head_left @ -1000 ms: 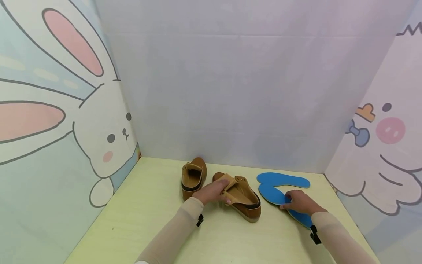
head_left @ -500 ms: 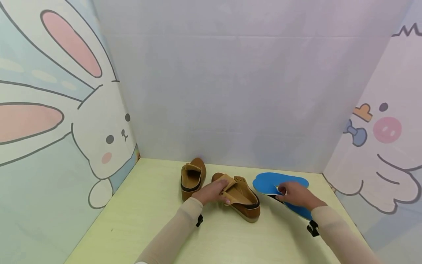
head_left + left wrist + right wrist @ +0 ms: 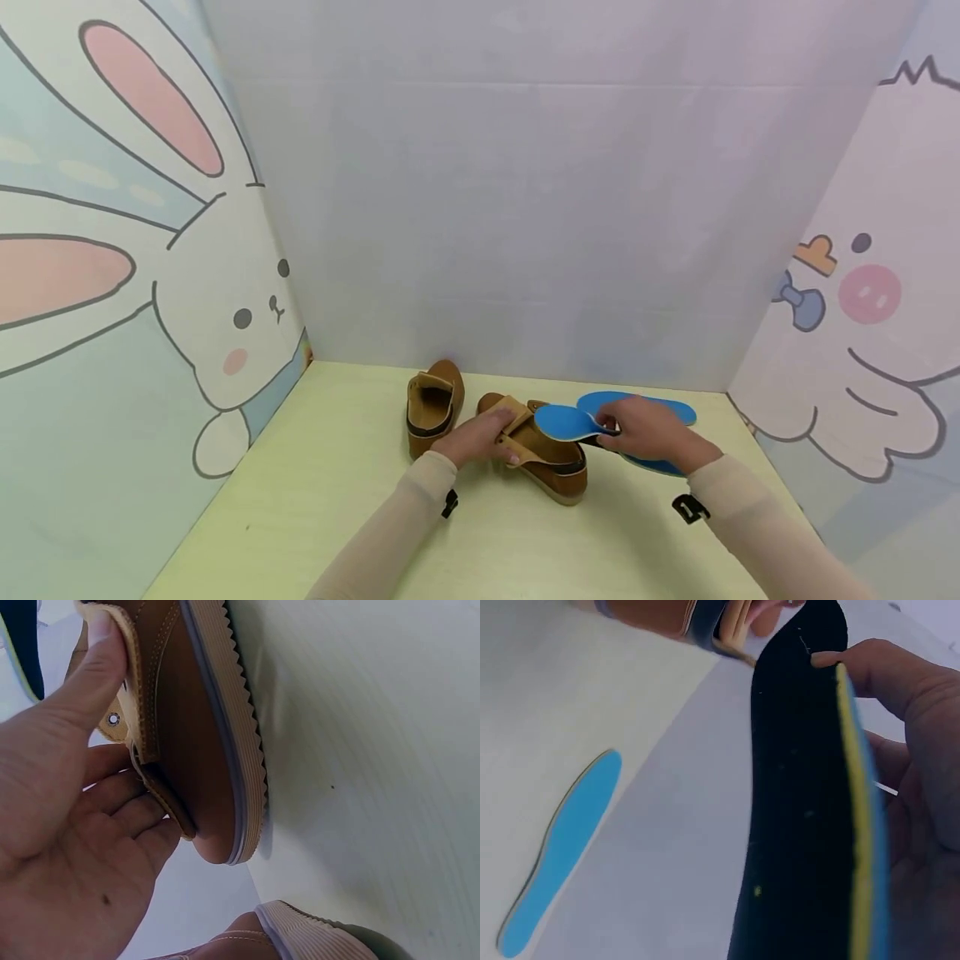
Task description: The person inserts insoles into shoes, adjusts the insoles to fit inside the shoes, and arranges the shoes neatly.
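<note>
My left hand (image 3: 478, 440) grips the opening of a brown shoe (image 3: 564, 483), which stands angled on the tabletop. Its thumb presses on the side flap while the other fingers reach under the folded-out tongue, as the left wrist view shows on the shoe (image 3: 191, 735). With thumb and fingers my right hand (image 3: 648, 429) pinches a blue insole (image 3: 561, 422) near its middle. The insole's front end hangs over the shoe's opening; its black underside shows in the right wrist view. Flat behind the right hand lies a second blue insole (image 3: 675, 410), partly hidden.
To the left of the gripped shoe stands its brown mate (image 3: 420, 442), toe toward the back wall. The pale yellow tabletop (image 3: 300, 500) meets a light grey wall (image 3: 480, 250) at the back. Printed panels with a rabbit (image 3: 225, 333) and a chick (image 3: 885, 375) flank it.
My right hand has lifted the nearer insole off the tabletop and carried it left to the shoe, its front end bending up. The left hand keeps its hold on the shoe.
</note>
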The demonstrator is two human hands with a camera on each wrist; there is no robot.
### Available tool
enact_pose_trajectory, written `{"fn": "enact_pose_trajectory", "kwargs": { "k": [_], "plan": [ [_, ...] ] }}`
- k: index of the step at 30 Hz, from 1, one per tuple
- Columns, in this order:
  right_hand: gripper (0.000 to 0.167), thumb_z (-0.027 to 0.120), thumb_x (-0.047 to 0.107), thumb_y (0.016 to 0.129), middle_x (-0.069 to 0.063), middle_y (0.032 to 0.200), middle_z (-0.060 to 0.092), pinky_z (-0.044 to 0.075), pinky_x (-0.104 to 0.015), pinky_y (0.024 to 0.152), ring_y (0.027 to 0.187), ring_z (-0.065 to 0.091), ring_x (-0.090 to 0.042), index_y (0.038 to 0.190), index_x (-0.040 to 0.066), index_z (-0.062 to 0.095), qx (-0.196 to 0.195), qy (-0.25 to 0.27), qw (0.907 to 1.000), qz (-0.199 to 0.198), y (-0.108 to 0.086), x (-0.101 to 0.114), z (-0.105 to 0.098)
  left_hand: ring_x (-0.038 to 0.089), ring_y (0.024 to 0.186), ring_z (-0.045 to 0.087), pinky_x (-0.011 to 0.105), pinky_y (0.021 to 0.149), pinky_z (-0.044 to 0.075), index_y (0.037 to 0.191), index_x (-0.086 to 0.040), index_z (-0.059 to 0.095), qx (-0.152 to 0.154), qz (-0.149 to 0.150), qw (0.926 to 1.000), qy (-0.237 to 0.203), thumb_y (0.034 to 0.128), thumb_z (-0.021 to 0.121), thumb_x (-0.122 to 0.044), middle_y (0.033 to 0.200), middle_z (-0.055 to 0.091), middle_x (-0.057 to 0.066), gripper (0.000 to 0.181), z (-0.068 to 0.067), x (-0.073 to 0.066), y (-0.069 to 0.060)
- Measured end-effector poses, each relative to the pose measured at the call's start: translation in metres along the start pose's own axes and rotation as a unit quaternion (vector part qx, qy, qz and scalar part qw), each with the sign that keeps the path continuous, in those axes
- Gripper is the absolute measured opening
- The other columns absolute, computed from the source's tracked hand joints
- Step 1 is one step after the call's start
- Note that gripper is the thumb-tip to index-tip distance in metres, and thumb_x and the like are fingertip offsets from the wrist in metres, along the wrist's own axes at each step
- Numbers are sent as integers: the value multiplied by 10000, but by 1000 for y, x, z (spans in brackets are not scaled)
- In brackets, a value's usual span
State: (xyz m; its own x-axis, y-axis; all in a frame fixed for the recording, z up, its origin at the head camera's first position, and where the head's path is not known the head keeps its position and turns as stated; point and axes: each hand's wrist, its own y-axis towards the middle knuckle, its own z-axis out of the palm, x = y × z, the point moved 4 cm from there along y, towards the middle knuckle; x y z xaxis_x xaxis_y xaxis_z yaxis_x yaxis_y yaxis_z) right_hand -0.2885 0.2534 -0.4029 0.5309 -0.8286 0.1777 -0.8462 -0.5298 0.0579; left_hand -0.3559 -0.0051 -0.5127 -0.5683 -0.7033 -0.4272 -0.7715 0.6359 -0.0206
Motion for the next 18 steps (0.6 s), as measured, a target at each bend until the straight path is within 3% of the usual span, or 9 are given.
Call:
{"fn": "enact_pose_trajectory", "kwargs": {
  "k": [4, 8, 18],
  "plan": [
    [184, 771, 216, 905, 126, 645, 414, 321, -291, 541, 579, 358, -56, 773, 216, 643, 154, -243, 9995, -148, 8, 19, 4, 258, 1469, 346, 385, 1158, 333, 1548, -49, 408, -10, -5, 9999, -119, 852, 790, -454, 1598, 373, 111, 891, 0, -1, 0],
    [329, 762, 143, 885, 79, 600, 214, 202, -298, 522, 548, 213, -85, 659, 202, 531, 342, -354, 9987, -93, 14, 28, 9, 255, 1479, 327, 390, 1166, 320, 1554, -49, 399, 22, -34, 9997, -221, 860, 787, -441, 1606, 361, 104, 887, 0, -2, -3],
    [533, 727, 33, 864, 60, 593, 116, 163, -332, 541, 564, 103, -117, 596, 214, 304, 919, -344, 9949, 251, 30, 40, 11, 262, 1466, 348, 387, 1156, 335, 1540, -46, 425, -19, -73, 9998, -199, 851, 802, -431, 1595, 379, 110, 875, -1, -1, -1]
  ]
}}
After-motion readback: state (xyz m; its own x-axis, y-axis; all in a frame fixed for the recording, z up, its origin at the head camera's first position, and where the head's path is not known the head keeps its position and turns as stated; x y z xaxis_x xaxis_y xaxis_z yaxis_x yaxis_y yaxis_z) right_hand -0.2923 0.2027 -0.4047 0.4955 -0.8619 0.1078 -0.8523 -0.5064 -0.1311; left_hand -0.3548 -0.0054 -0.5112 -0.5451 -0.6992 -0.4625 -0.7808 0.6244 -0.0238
